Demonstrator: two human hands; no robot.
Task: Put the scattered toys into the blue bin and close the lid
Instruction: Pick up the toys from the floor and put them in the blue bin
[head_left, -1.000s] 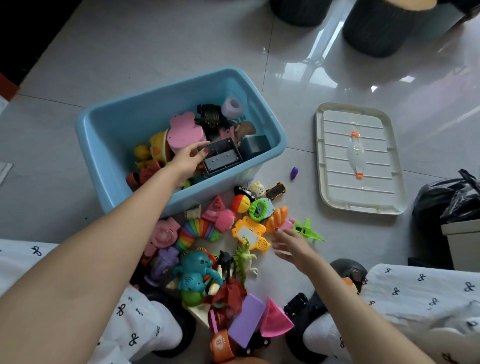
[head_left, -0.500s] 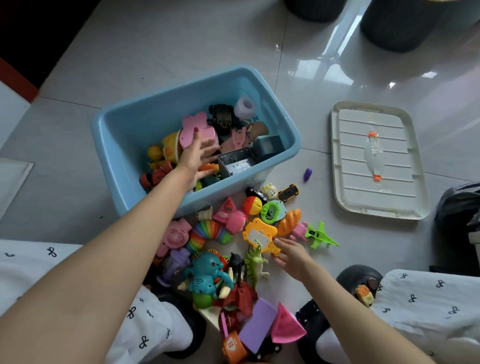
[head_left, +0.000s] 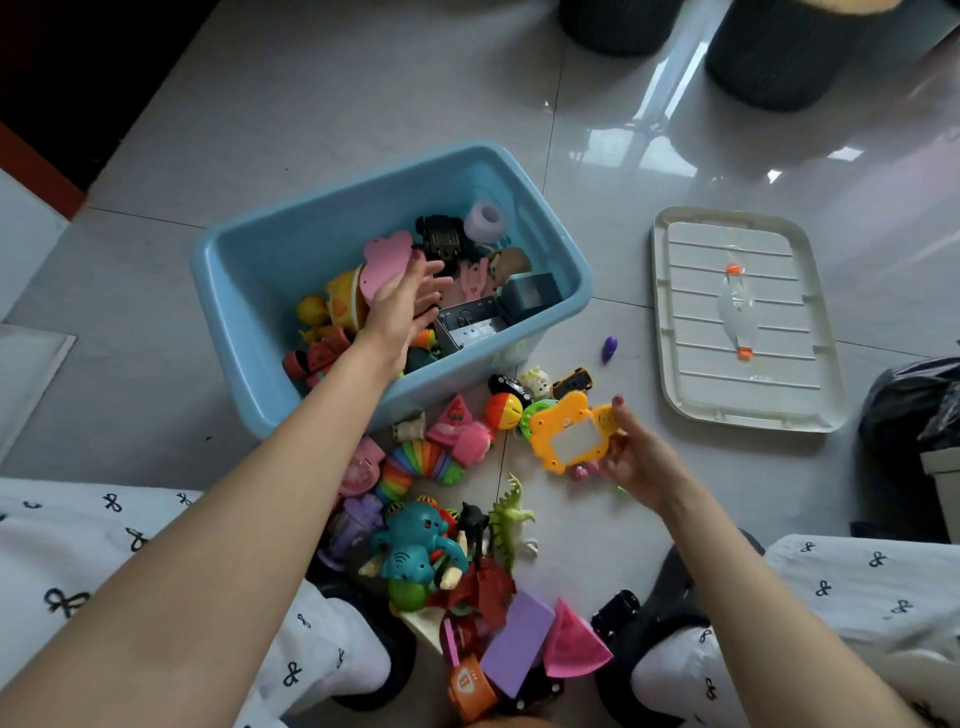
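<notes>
the left hand hovers over the blue bin with fingers spread, holding nothing, just above a pink flat toy among the toys inside. the right hand grips a yellow drawing board toy above the floor, near the bin's right corner. more toys lie scattered on the near floor, and the lid lies off to the right.
</notes>
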